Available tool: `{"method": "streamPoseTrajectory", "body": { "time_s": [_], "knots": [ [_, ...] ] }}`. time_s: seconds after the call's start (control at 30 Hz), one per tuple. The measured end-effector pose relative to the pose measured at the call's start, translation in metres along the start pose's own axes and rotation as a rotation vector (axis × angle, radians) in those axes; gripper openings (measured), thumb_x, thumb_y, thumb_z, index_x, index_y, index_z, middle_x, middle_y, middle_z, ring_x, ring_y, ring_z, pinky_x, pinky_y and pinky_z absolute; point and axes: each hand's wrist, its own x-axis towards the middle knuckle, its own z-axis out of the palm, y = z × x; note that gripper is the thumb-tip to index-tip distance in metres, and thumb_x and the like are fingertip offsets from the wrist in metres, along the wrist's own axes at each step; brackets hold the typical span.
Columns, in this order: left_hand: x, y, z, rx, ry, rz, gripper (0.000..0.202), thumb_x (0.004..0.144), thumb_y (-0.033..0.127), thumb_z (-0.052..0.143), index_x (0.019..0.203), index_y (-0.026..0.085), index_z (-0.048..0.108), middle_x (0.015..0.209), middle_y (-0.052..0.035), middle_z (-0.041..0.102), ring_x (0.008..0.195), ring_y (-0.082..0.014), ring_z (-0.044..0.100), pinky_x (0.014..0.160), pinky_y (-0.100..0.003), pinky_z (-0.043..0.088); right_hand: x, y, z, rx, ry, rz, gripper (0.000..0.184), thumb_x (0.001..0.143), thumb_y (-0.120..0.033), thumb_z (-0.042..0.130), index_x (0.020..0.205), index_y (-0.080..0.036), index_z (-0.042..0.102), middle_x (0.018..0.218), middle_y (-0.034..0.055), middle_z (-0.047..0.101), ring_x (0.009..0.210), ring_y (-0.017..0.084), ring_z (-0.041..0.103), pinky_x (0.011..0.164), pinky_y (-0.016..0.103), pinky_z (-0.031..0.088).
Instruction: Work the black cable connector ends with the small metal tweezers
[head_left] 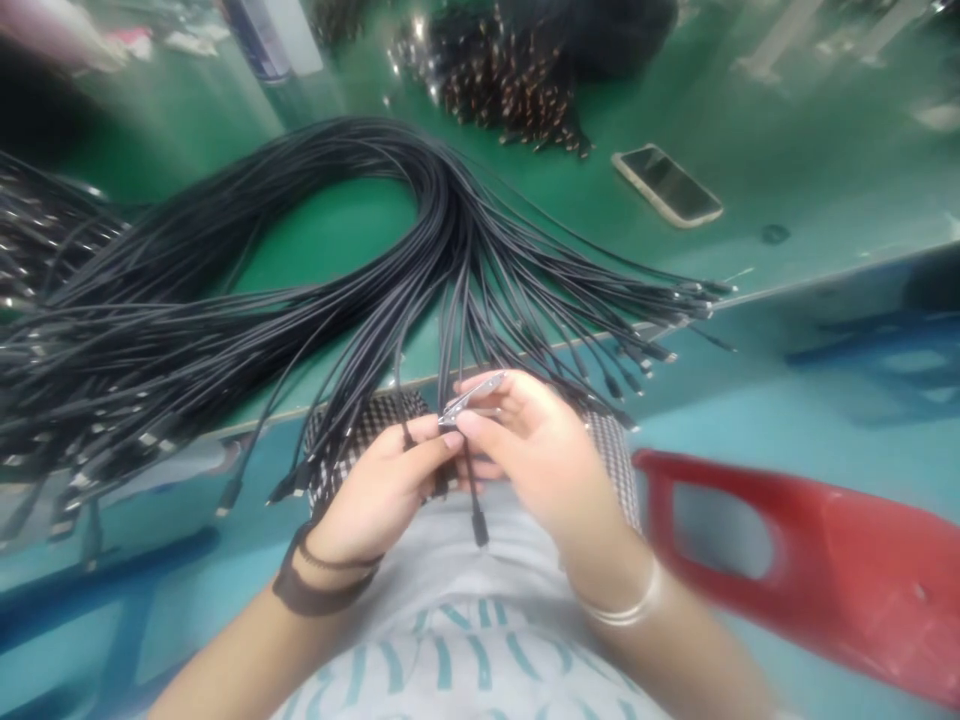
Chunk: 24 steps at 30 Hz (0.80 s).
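My left hand (386,490) is closed, pinching a thin black cable (474,500) whose plug end dangles below my fingers. My right hand (536,450) is closed around a small metal tool (471,397), like clippers or tweezers, held against the same cable just above my left fingertips. Both hands hover over my lap, in front of the table edge. A large bundle of black cables (360,260) fans across the green table (825,150), and several plug ends hang over the edge near my hands.
A phone (667,185) lies face up on the table at the back right. A pile of metal-tipped connectors (502,85) sits at the far centre. A red plastic chair (825,570) stands to my right. More cable ends lie at the left (45,250).
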Motion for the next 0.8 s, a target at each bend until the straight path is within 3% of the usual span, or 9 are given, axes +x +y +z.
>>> {"method": "streamPoseTrajectory", "body": {
  "time_s": [0.13,0.2,0.3,0.5,0.57,0.67,0.8],
  "knots": [
    [0.0,0.004,0.003,-0.105,-0.052,-0.044,0.018,0.088,0.024,0.063,0.105,0.019,0.066,0.09,-0.0088,0.076,0.076,-0.0213,0.072,0.068,-0.03,0.057,0.004,-0.005,-0.003,0.01,0.056,-0.02,0.018,0.079,-0.027,0.071,0.095,-0.023,0.063,0.086,-0.0005,0.069,0.079,0.016,0.068,0.058,0.023,0.058],
    [0.001,0.004,0.004,-0.126,-0.019,-0.052,0.023,0.088,0.027,0.063,0.111,0.02,0.062,0.086,-0.0087,0.076,0.072,-0.0208,0.073,0.067,-0.03,0.057,0.004,-0.008,-0.005,-0.029,0.119,-0.087,0.016,0.08,-0.024,0.07,0.094,-0.022,0.064,0.089,0.0004,0.07,0.084,0.016,0.069,0.07,0.025,0.059],
    [0.004,0.004,0.004,-0.126,0.041,-0.048,0.019,0.089,0.029,0.063,0.104,0.019,0.061,0.085,-0.0092,0.076,0.071,-0.0198,0.073,0.065,-0.029,0.058,0.005,-0.011,-0.007,-0.053,0.155,-0.178,0.013,0.081,-0.022,0.069,0.093,-0.021,0.064,0.091,0.0004,0.071,0.089,0.015,0.069,0.083,0.027,0.056],
    [0.009,0.005,0.004,-0.046,0.041,0.043,0.016,0.087,0.026,0.067,0.101,0.019,0.065,0.079,-0.0035,0.074,0.069,-0.016,0.071,0.061,-0.023,0.055,0.008,-0.013,-0.005,-0.044,-0.027,-0.053,0.013,0.081,-0.023,0.069,0.093,-0.022,0.064,0.095,0.0013,0.07,0.088,0.016,0.067,0.067,0.024,0.057],
    [0.009,0.006,0.006,-0.039,0.033,0.043,0.014,0.088,0.026,0.065,0.099,0.019,0.065,0.08,-0.0043,0.075,0.07,-0.0162,0.071,0.063,-0.023,0.056,0.008,-0.015,-0.004,-0.005,0.004,-0.044,0.012,0.082,-0.025,0.068,0.093,-0.023,0.064,0.09,0.0,0.07,0.081,0.016,0.068,0.059,0.022,0.056],
    [0.009,0.004,0.008,-0.095,0.003,0.017,0.008,0.089,0.025,0.063,0.093,0.018,0.065,0.085,-0.005,0.076,0.072,-0.0164,0.071,0.065,-0.025,0.057,0.007,-0.021,-0.001,-0.043,0.162,-0.151,0.009,0.086,-0.027,0.066,0.094,-0.024,0.063,0.086,-0.0018,0.069,0.075,0.013,0.067,0.061,0.02,0.056],
    [0.012,-0.003,0.008,-0.23,-0.103,-0.038,0.011,0.09,0.017,0.06,0.101,0.017,0.064,0.089,-0.0063,0.076,0.079,-0.0169,0.072,0.071,-0.026,0.058,0.018,-0.026,0.002,-0.239,0.305,-0.458,0.009,0.092,-0.025,0.058,0.101,-0.026,0.06,0.098,-0.0006,0.067,0.09,0.013,0.066,0.08,0.024,0.056]
  ]
}}
